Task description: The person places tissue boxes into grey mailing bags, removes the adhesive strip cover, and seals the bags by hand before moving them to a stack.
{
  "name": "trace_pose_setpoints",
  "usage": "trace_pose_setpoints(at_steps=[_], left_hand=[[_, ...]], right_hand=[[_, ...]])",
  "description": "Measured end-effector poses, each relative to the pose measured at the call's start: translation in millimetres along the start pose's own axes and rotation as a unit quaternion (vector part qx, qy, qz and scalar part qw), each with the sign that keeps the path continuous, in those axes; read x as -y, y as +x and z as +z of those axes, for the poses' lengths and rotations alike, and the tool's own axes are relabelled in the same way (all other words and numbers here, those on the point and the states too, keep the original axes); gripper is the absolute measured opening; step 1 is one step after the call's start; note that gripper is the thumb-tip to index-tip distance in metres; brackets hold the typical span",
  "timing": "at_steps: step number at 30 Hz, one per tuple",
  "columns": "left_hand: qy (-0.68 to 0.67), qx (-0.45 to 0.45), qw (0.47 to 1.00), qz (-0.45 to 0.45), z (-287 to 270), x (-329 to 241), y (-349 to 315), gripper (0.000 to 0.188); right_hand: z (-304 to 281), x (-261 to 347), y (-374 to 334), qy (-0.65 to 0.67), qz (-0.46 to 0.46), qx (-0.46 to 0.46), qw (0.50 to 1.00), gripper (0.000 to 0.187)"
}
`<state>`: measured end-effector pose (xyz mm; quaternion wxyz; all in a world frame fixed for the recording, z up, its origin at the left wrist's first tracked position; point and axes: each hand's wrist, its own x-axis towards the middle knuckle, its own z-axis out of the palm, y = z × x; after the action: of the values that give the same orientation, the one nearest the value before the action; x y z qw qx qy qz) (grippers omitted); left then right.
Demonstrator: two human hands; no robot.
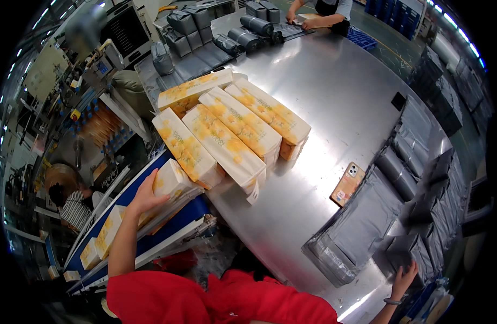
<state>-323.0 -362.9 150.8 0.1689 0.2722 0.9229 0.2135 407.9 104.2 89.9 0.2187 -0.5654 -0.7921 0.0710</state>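
Note:
My left hand (144, 195) grips the near end of a white-and-yellow tissue pack (171, 177) at the top of the blue conveyor belt (191, 215). Beside that pack, several more tissue packs (224, 141) lie close together on the metal table (335, 108), some at an angle to the others. Far to the right, my right hand (404, 281) has its fingers curled on the edge of a grey plastic bag (407, 249). That bag lies among other folded grey bags; the fingertips are partly hard to make out.
A phone (347, 184) in a patterned case lies near stacked flat grey bags (362, 221). Grey rolls and bundles (248, 36) crowd the far end, where another person's hands (308, 21) work. More tissue packs (109, 232) sit down the belt. Machinery (97, 124) stands at the left.

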Motion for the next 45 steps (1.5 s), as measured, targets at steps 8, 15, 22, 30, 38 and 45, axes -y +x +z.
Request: trace_pose_setpoints(at_steps=[8,15,22,30,38,45], left_hand=[[0.145,-0.001,0.983,0.111,-1,-51,81,0.102],[0.143,0.009,0.961,0.236,27,-170,183,0.089],[0.027,0.029,0.967,0.251,113,-323,341,0.084],[0.084,-0.040,0.984,0.154,184,-493,470,0.080],[0.277,0.054,0.943,0.179,162,-414,349,0.101],[-0.350,0.352,0.864,0.081,140,-392,202,0.075]], right_hand=[[42,163,7,0.053,0.008,0.047,0.997,0.044],[42,217,40,0.050,0.023,0.035,0.998,0.032],[32,213,35,-0.020,0.095,0.041,0.994,0.030],[25,216,15,-0.014,0.128,0.039,0.991,0.027],[100,205,-34,0.019,0.030,0.127,0.991,0.052],[125,189,-72,0.053,0.010,0.104,0.993,0.058]])
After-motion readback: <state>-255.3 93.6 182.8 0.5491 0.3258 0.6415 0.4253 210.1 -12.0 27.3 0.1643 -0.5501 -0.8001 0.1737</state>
